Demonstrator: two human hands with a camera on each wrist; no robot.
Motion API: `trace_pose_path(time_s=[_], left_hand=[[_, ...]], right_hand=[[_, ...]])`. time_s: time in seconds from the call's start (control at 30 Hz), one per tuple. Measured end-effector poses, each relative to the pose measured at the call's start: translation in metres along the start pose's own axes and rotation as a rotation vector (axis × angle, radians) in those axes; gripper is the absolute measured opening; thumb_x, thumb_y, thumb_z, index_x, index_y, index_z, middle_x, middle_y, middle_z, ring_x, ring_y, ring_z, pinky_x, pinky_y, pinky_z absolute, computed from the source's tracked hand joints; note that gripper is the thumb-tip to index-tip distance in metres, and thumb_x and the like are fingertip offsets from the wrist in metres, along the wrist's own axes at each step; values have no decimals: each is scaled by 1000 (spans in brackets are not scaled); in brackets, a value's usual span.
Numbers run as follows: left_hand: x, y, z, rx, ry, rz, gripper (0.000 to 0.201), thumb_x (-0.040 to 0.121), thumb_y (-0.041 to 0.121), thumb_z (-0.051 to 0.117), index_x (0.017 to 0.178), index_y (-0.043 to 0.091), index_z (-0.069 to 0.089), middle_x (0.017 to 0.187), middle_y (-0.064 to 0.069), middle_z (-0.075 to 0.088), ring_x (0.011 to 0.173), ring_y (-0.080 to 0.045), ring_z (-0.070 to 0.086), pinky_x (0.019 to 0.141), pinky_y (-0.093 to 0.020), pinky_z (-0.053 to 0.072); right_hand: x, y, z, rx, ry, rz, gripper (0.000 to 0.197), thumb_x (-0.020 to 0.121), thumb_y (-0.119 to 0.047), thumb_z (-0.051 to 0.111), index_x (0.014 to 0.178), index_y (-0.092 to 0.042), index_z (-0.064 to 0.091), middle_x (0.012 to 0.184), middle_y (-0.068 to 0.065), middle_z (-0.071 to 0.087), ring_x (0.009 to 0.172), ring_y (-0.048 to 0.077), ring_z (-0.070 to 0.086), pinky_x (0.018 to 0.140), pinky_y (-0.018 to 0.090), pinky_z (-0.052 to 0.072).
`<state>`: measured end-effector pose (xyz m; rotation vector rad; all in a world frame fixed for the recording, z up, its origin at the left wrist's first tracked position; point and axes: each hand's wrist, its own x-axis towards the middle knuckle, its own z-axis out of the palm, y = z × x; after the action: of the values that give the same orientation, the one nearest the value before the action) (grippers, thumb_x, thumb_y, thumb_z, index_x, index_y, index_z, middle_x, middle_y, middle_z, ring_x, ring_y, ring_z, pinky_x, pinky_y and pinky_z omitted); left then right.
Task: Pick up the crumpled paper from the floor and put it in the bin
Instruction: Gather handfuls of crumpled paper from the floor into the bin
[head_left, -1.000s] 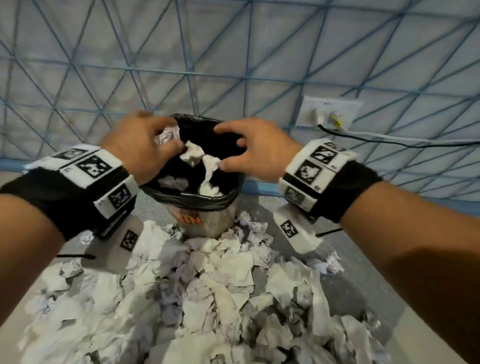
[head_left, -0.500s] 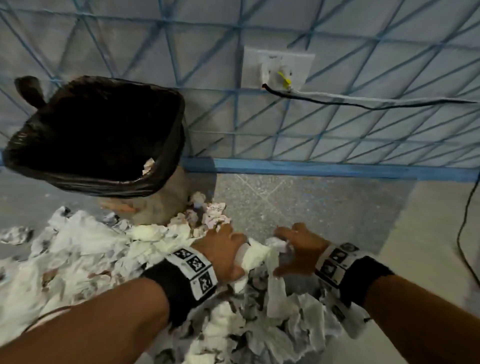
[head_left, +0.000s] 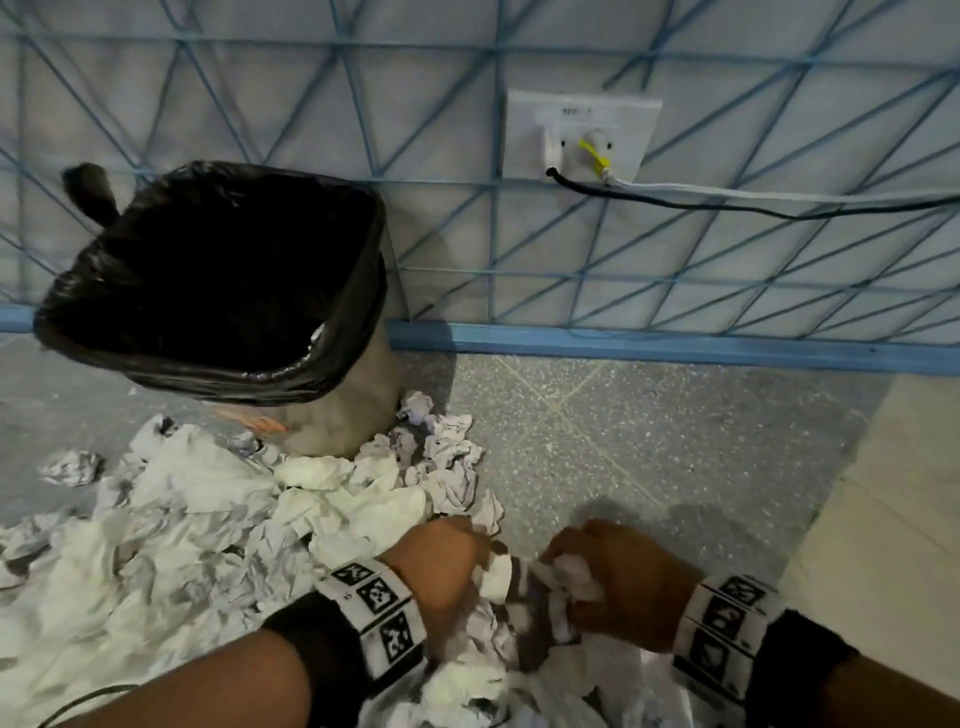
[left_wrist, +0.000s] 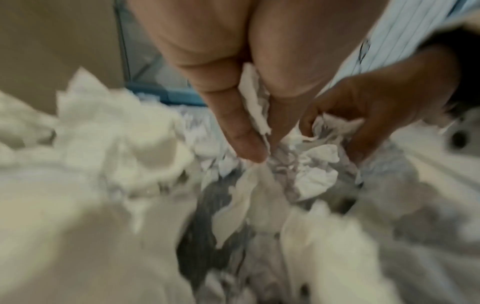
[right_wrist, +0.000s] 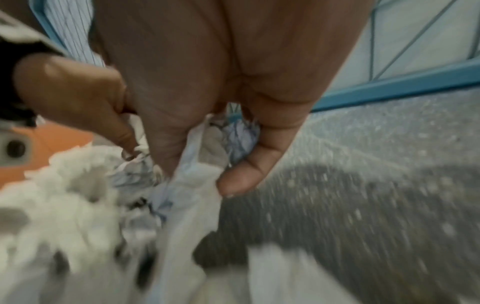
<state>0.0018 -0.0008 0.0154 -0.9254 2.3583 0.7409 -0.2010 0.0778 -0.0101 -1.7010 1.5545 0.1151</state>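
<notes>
A heap of crumpled white paper (head_left: 218, 525) covers the floor in front of the bin (head_left: 218, 291), which is lined with a black bag and stands against the wall at upper left. Both hands are low at the heap's right edge. My left hand (head_left: 457, 561) grips a wad of crumpled paper (left_wrist: 253, 105) between fingers and thumb. My right hand (head_left: 587, 582) curls round another wad of paper (right_wrist: 241, 139), with a sheet trailing down from it. The two hands are close together, almost touching.
A blue skirting strip (head_left: 675, 345) runs along the foot of the wall with blue diagonal lines. A wall socket (head_left: 582, 130) has a black cable (head_left: 727, 208) and a white cable leading right. Bare speckled grey floor (head_left: 649, 431) lies right of the heap, beside a pale surface (head_left: 883, 519).
The hands dropped from the bin's mouth down to the paper heap, and their fingers have closed round fresh wads. The view has shifted so the bin sits at upper left.
</notes>
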Motion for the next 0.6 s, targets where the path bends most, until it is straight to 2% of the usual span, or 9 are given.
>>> trace_pose_path(time_s=[0.07,0.17,0.23,0.3,0.37,0.4,0.47,0.53,0.6], left_hand=[[-39,-8,-31,-50,130,68,33,87,16,55,119,26,57,123,5,53,115,-14,53,97,-23,43],[-107,-24,-107,-15,381,143,23,83,25,62,103,34,63,103,17,59,93,2,56,77,-6,38],[-146,-43,-157,-20,611,116,16,74,30,72,89,35,67,82,19,62,72,6,58,66,-10,42],[-170,-70,-198,-21,781,-24,21,69,29,77,79,43,64,69,20,61,59,7,58,60,-22,48],[-180,-102,-227,-1,920,-137,31,70,25,79,75,49,60,68,7,67,60,-10,63,67,-37,55],[-180,-116,-236,-2,977,-180,28,71,24,79,77,45,62,71,-3,69,65,-22,64,72,-40,55],[-171,-138,-241,-41,1037,-288,17,73,26,77,87,30,68,81,-12,69,81,-32,64,78,-39,50],[-159,-152,-233,-107,966,-418,28,76,31,73,102,23,67,95,-12,68,95,-31,63,81,-35,45],[-155,-159,-221,-114,839,-478,42,79,36,70,117,23,60,113,-9,67,101,-29,62,86,-33,44]], right_hand=[[-18,-17,-35,31,33,-74,33,71,-45,68,99,-36,55,97,-10,59,89,4,57,81,27,48],[-39,-72,-107,-47,61,-210,33,74,-47,71,102,-36,57,95,-18,62,88,-1,58,76,15,45],[-39,-117,-154,-75,121,-265,34,72,-45,74,101,-38,57,90,-23,62,80,-5,59,68,11,44],[-25,-157,-192,-32,271,-333,36,68,-37,77,100,-33,60,78,-17,64,65,1,57,62,15,45],[3,-190,-217,24,482,-408,37,68,-32,80,99,-25,62,79,-7,68,68,8,60,69,25,49],[20,-206,-223,51,596,-419,38,68,-30,80,100,-24,62,83,-6,68,73,10,61,73,26,49],[57,-230,-222,89,751,-379,48,67,-33,80,110,-24,60,93,-8,65,82,8,59,79,23,47],[87,-246,-209,10,768,-285,64,68,-42,78,125,-25,54,112,-3,65,103,13,59,89,23,43],[97,-253,-195,-105,655,-217,84,70,-51,74,141,-25,37,136,2,54,126,22,48,103,29,40]])
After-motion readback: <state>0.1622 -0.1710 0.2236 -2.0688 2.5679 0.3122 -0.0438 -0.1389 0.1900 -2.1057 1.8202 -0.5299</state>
